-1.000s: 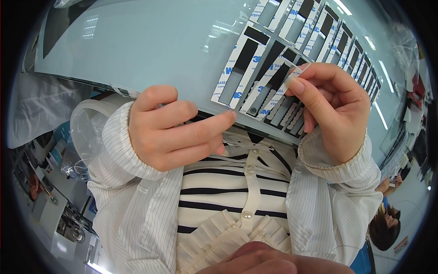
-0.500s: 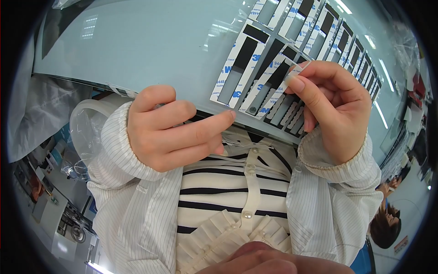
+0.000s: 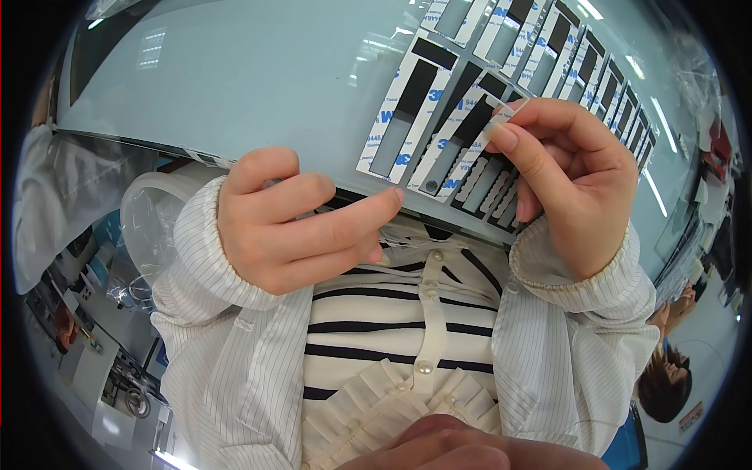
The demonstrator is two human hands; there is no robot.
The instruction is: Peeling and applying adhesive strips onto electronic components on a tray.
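My right hand [image 3: 576, 176] has its thumb and index finger pinched on the upper right corner of a white double-sided tape frame [image 3: 431, 160] with blue print. A narrow pale edge of it stands up at the fingertips. The tape frame lies slanted over dark panels with scalloped strips [image 3: 472, 178] at the table's near edge. To its left lies another tape frame [image 3: 372, 153] with a black centre. Close to that frame's lower corner is the tip of a stretched finger of my left hand [image 3: 301, 223]. The other left fingers are bent and apart, with nothing visible in them; the thumb is hidden.
Rows of similar tape frames [image 3: 558, 48] run along the glossy pale table [image 3: 258, 86] to the far right. A whitish bin with a clear plastic liner [image 3: 145, 215] stands below the table edge at left. Another person [image 3: 666, 384] is at the right rim.
The tape frames have shifted slightly left and up in the picture. My right fingertips have moved a little to the left, still pinching the tape frame. My left hand has hardly moved.
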